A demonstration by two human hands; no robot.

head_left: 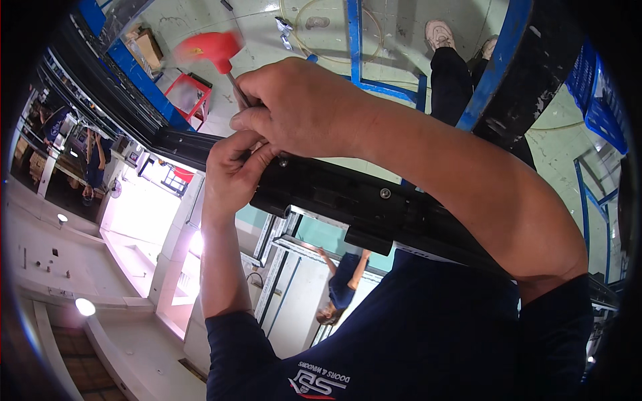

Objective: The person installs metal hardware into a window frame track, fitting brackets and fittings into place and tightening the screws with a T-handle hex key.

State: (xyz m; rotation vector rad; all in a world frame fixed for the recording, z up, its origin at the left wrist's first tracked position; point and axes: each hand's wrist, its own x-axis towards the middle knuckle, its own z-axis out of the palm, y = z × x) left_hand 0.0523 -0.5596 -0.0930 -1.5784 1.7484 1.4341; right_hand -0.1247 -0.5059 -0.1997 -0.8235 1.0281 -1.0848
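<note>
My right hand (304,110) is closed round the metal shaft of a red T-handle hex key (217,50). The red handle sticks up beyond my fingers and is smeared by motion. Just below, my left hand (234,174) is pinched together at the end of a long black bar (334,187). What its fingertips hold, if anything, is hidden by both hands. The shaft's lower tip is also out of sight. A small round screw head (283,162) shows beside my left fingers, and a second screw (384,194) sits farther along the bar.
Blue metal stand legs (354,47) rise from the pale floor, where a thin hose (301,17) lies. A red stool (187,100) and a cardboard box (148,47) stand left. A blue plastic basket (598,107) is right. Another person (342,281) works beyond the bar.
</note>
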